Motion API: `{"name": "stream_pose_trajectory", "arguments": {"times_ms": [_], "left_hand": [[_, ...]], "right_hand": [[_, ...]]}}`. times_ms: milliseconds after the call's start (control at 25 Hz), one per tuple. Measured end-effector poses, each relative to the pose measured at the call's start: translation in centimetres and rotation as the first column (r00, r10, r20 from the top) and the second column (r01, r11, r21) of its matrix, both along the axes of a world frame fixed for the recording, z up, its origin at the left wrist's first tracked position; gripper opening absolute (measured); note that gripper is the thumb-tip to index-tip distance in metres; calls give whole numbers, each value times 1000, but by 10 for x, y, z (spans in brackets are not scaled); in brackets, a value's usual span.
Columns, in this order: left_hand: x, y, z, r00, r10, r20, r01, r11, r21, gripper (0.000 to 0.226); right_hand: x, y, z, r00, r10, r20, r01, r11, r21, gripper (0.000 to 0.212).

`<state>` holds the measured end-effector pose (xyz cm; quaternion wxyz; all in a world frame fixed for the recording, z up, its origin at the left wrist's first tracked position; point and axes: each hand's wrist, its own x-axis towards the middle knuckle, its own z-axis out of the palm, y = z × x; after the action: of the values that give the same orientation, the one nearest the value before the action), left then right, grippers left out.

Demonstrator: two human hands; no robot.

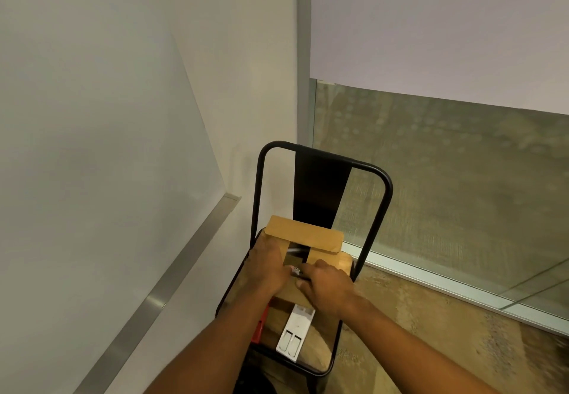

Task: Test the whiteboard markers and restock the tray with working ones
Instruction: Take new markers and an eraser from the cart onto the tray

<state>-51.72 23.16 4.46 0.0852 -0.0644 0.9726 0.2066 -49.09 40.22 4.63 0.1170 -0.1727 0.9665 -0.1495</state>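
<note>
A brown cardboard box [308,235] with its flaps open lies on the seat of a black metal chair [323,178]. My left hand [266,265] rests on the box's left side with its fingers reaching into the opening. My right hand [326,286] reaches in from the right and its fingers curl round a dark item with a label, probably a marker pack [297,271], at the opening. What else the box holds is hidden. The whiteboard [92,116] fills the left, with its metal tray [172,273] running along the bottom edge.
A white plastic piece [295,333] lies on the wooden seat near the front edge. Something red [258,327] shows at the seat's left side under my left forearm. A glass wall with a roller blind [431,24] stands to the right, above the carpet floor [431,347].
</note>
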Motion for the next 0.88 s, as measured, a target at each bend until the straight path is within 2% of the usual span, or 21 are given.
{"name": "stream_pose_trajectory", "arguments": {"times_ms": [80,200,360,480,680,800,880], "left_hand": [[-2,8,-8,998,19,-66,-20,1000,-22,75],[-5,6,-10,996,72,-43,-73,997,-20,72],[-6,-5,-8,998,33,-54,-31,999,37,58],[-5,-12,-2,993,76,-87,-60,983,174,47],[-4,-24,5,992,105,-73,-78,951,300,34],[-4,-25,8,994,88,-62,-62,939,339,35],[-5,-25,8,994,94,-61,-67,937,344,36]], "right_hand": [[-10,-10,3,998,61,5,-61,987,150,44],[-20,-13,10,993,115,1,-110,943,314,54],[-22,-6,21,991,118,-70,-99,968,230,47],[-12,6,29,992,-25,-123,44,987,156,31],[-6,42,39,928,-367,62,371,926,-69,11],[2,51,46,898,-435,70,435,900,24,12],[7,47,53,916,-401,3,389,891,234,7]]}}
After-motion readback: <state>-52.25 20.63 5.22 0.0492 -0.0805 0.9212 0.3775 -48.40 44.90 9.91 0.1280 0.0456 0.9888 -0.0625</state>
